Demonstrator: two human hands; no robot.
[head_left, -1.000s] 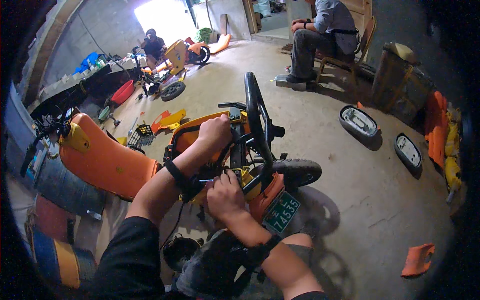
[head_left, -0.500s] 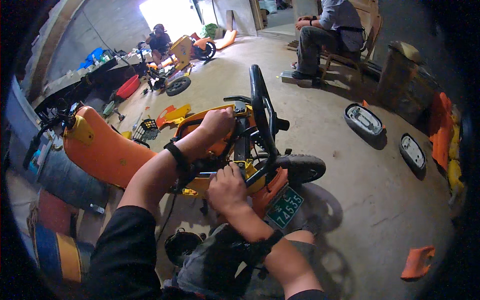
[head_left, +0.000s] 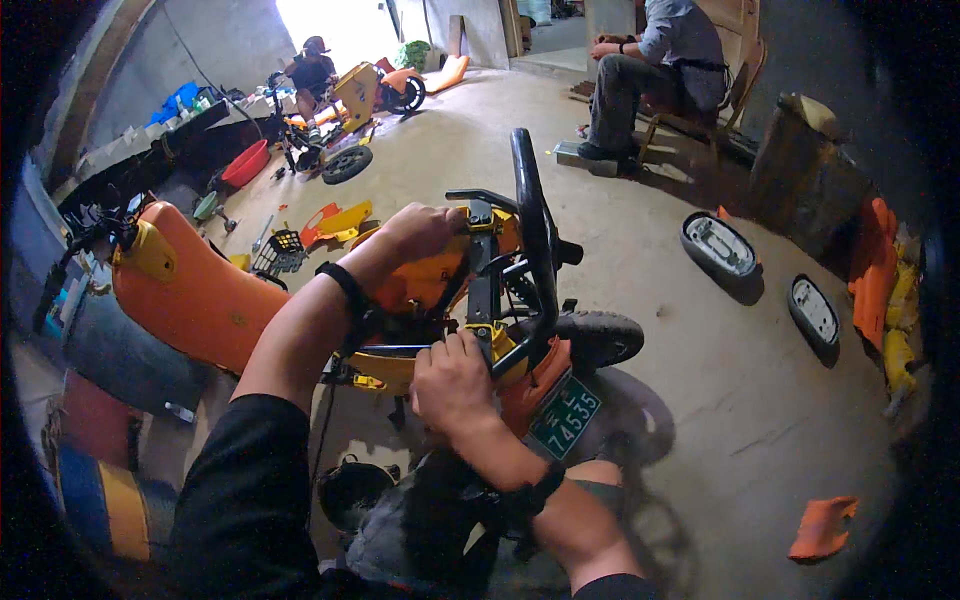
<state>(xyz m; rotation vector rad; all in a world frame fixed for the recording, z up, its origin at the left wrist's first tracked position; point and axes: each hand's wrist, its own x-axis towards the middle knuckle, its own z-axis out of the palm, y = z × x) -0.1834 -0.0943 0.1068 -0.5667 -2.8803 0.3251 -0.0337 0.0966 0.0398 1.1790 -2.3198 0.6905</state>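
Observation:
A scooter with its seat off stands before me, its orange-and-yellow body panel [head_left: 415, 285] around an open middle. My left hand [head_left: 425, 230] is closed at the panel's far edge, beside the dark metal crossbar [head_left: 482, 270]. On the near edge, my right hand [head_left: 452, 385] is a fist with its thumb side up, close to the crossbar's near end. Both hands' fingertips are partly hidden. Behind the crossbar rises a black tubular grab rail [head_left: 527, 190]. Below it are the rear wheel [head_left: 600, 338] and a green plate [head_left: 565, 418].
Two black-rimmed oval parts [head_left: 718, 245] and an orange piece [head_left: 823, 528] lie on the floor to the right. A seated person [head_left: 660, 80] is at the back right. Another person [head_left: 312, 75] sits by a dismantled scooter, near a red basin [head_left: 246, 163]. A black basket [head_left: 280, 253] lies left.
My left hand has shifted slightly left and away from the crossbar, so more of the crossbar shows. My right hand stays nearly in place. The whole view has shifted a little.

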